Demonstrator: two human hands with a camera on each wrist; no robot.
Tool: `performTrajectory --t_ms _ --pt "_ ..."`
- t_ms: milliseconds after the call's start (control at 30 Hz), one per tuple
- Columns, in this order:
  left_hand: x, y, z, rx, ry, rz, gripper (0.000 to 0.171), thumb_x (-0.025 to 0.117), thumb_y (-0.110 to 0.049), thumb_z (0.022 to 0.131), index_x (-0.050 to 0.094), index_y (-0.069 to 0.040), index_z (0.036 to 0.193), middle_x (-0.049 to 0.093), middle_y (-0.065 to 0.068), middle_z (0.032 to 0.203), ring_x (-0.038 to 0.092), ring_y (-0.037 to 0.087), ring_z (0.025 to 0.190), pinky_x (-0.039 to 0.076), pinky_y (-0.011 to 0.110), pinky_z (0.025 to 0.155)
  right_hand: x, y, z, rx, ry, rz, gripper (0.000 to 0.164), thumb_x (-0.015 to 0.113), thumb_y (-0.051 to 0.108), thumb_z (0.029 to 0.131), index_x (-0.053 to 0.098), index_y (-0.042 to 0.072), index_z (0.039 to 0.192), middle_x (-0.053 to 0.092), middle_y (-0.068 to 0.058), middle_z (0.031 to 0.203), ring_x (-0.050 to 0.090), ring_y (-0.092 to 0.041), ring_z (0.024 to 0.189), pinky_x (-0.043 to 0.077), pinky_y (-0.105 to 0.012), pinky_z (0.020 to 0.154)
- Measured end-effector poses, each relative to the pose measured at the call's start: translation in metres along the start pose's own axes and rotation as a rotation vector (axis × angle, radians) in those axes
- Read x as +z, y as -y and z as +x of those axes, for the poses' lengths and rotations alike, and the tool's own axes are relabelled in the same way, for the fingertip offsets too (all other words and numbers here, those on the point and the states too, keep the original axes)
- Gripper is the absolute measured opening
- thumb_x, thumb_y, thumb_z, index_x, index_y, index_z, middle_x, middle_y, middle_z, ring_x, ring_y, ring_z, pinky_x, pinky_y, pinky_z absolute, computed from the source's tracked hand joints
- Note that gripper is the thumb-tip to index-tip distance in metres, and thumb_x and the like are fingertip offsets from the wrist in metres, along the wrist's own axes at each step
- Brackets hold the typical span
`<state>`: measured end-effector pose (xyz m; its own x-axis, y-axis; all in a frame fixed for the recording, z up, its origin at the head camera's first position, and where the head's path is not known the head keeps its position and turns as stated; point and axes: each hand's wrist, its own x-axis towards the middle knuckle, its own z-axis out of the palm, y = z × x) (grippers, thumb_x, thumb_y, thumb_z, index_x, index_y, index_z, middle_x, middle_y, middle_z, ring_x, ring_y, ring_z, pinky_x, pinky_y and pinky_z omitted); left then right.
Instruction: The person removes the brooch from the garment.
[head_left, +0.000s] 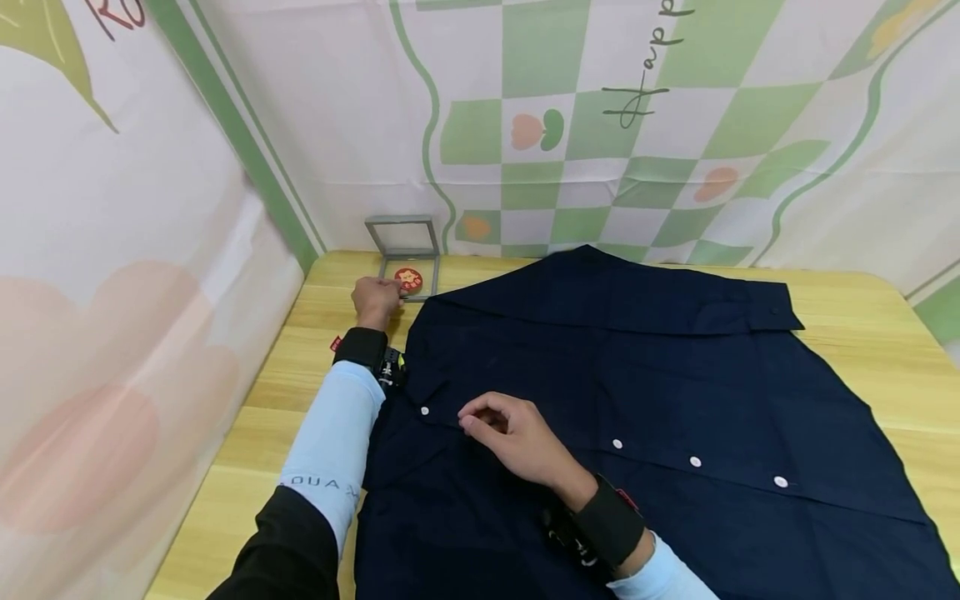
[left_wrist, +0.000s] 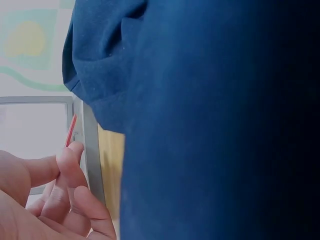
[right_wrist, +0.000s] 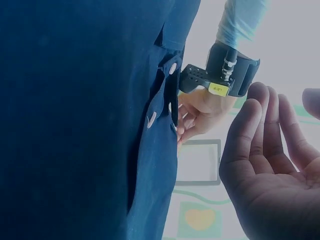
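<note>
At the back left of the table, my left hand [head_left: 377,300] pinches a round red disc [head_left: 408,280] with a gold pattern. In the left wrist view the disc [left_wrist: 71,131] shows edge-on, thin, between thumb and fingertip. Behind it stands an open grey-framed case [head_left: 411,237] with clear panels, its lid tilted up. My right hand [head_left: 520,439], fingers loosely bent and holding nothing, hovers over a dark navy shirt [head_left: 525,358] with white buttons. Those bent fingers [right_wrist: 252,130] also show in the right wrist view.
The shirt covers much of the wooden table [head_left: 255,442], its collar side [head_left: 765,308] towards the back right. A printed cloth [head_left: 360,150] hangs behind the table and another [head_left: 135,350] along the left. A small red tag [head_left: 336,342] shows beside the left wristband.
</note>
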<state>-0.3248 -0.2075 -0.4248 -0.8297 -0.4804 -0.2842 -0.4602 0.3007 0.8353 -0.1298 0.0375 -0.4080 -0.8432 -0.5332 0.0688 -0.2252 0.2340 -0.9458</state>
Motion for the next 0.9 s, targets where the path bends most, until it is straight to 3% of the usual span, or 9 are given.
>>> performTrajectory --t_ms 367,633,767,900 --pt "-0.0011 0.002 -0.001 -0.036 -0.058 0.012 0.022 0.063 -0.022 0.096 0.076 -0.005 0.103 0.076 0.009 0.094 0.057 0.006 0.05 0.043 0.019 0.049 0.0011 0.0014 -0.0005 -0.006 0.013 -0.006 0.023 0.058 0.018 0.099 0.067 0.001 0.111 0.07 -0.011 0.1 0.068 -0.024 0.089 0.054 -0.024 0.073" --pt "-0.0033 0.0037 -0.0016 -0.063 -0.076 -0.001 0.024 0.063 -0.025 0.097 0.075 -0.006 0.103 0.076 0.008 0.09 0.058 0.007 0.052 0.044 0.019 0.049 -0.0005 -0.0002 0.0009 -0.008 0.015 0.001 0.023 0.058 0.018 0.099 0.066 0.0 0.112 0.07 -0.013 0.102 0.068 -0.03 0.091 0.054 -0.024 0.074" --pt "-0.0028 0.0066 -0.0007 -0.054 -0.078 -0.01 0.023 0.064 -0.024 0.096 0.075 -0.006 0.103 0.075 0.005 0.087 0.06 0.008 0.055 0.045 0.02 0.051 -0.0009 -0.001 0.0017 -0.012 0.015 -0.003 0.023 0.058 0.018 0.1 0.066 0.0 0.112 0.069 -0.013 0.102 0.068 -0.029 0.091 0.054 -0.024 0.074" --pt "-0.0039 0.0094 -0.0023 -0.025 -0.052 -0.016 0.026 0.062 -0.025 0.097 0.074 -0.005 0.109 0.076 0.009 0.096 0.065 0.012 0.061 0.046 0.021 0.055 -0.0014 -0.0002 0.0026 -0.011 0.01 -0.013 0.023 0.058 0.019 0.1 0.066 0.001 0.112 0.069 -0.011 0.103 0.068 -0.023 0.091 0.055 -0.024 0.077"
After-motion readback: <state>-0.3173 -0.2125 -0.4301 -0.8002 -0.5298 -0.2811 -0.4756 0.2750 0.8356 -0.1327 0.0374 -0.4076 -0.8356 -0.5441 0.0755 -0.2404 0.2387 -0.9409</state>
